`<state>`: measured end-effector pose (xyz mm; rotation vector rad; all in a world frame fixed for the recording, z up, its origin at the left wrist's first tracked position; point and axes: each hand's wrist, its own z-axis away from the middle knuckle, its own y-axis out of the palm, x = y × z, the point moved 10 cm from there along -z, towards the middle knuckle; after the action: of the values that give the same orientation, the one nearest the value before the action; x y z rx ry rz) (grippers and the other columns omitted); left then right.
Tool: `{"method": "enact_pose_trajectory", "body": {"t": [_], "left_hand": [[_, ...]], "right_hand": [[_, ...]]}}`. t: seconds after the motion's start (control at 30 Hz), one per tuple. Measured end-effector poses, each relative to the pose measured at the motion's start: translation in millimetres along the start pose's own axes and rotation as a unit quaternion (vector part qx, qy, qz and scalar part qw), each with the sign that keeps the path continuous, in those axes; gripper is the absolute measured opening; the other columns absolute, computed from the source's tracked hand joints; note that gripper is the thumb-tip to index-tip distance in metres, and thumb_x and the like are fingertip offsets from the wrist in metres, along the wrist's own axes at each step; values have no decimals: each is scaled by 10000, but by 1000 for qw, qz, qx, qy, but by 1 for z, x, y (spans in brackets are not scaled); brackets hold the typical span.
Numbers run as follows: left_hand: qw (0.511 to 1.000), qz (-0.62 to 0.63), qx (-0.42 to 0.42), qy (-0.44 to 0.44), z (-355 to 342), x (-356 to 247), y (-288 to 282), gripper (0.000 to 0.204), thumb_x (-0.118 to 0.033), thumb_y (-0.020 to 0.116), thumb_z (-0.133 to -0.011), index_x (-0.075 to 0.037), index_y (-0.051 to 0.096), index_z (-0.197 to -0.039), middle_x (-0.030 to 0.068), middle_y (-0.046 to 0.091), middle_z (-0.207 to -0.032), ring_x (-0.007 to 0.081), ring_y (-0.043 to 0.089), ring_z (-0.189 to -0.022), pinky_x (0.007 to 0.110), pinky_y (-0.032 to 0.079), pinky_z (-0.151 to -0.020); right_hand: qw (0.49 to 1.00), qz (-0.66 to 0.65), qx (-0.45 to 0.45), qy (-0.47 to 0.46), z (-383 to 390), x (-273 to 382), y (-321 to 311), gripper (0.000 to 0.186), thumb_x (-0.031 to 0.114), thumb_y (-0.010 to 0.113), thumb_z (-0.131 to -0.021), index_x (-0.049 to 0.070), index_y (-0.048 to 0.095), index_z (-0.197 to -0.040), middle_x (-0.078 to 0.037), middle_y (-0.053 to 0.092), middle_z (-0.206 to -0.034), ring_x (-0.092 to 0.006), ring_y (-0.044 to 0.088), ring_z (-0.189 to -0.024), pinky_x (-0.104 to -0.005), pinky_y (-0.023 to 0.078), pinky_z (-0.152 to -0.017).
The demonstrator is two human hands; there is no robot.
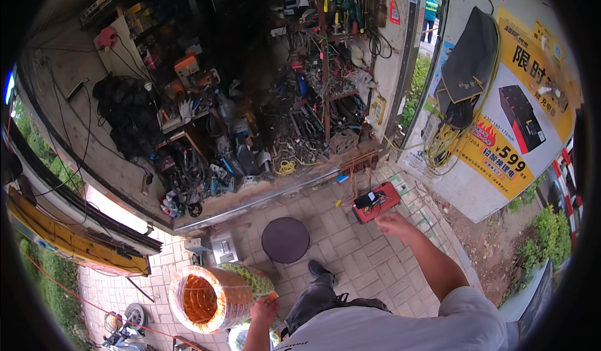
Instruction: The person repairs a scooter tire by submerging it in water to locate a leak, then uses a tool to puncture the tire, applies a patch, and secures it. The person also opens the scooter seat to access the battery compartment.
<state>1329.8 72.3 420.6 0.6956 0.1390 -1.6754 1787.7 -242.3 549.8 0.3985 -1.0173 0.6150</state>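
My left hand is low in the head view, beside the stack of wrapped tyres. Its fingers are closed on a small orange piece whose kind is too small to make out. My right hand is held out at the end of a bent arm, just in front of a red box on the paving. Its fingers are drawn together; whatever they may hold is too small to see. A black device lies on top of the red box.
A round dark stool stands ahead of me, with a metal box to its left. Beyond a raised sill, tools and cables crowd the workshop. A poster-covered panel leans at the right. A yellow cabinet is at the left.
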Motion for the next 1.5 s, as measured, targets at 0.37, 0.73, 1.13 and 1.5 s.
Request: {"method": "enact_pose_trajectory", "body": {"t": [0.37, 0.73, 1.13, 1.5], "left_hand": [[991, 42, 65, 106, -85, -181, 228, 192, -200, 613, -869, -43, 641, -976, 64, 663, -842, 240, 635, -780, 410, 537, -778], [922, 311, -143, 180, -42, -184, 216, 97, -110, 525, -916, -74, 535, -826, 32, 569, -806, 112, 443, -615, 269, 376, -570], [894, 364, -190, 177, -18, -121, 206, 238, -184, 586, -934, -24, 604, -1109, 94, 656, -1052, 246, 618, -934, 385, 491, -823], [928, 316, 9, 198, -26, -195, 245, 125, -153, 608, -930, -57, 642, -1002, 90, 689, -1100, 228, 649, -1004, 410, 515, -905]], "right_hand": [[895, -113, -221, -371, -280, 559, -88, 176, 225, 674, -929, 57, 628, -956, -23, 652, -870, -127, 639, -749, -278, 513, -620], [611, 271, -617, -416, -466, 803, -181, 702, 636, 576, -869, -46, 729, -928, -231, 721, -943, -411, 682, -952, -464, 511, -881], [467, 548, -626, -299, -527, 841, -179, 530, 483, 559, -924, -24, 712, -932, -208, 715, -991, -346, 701, -900, -404, 564, -764], [948, 180, 256, -56, -386, 226, 280, 251, 129, 659, -944, -4, 621, -1154, -19, 634, -819, -67, 575, -628, -233, 487, -553]]}}
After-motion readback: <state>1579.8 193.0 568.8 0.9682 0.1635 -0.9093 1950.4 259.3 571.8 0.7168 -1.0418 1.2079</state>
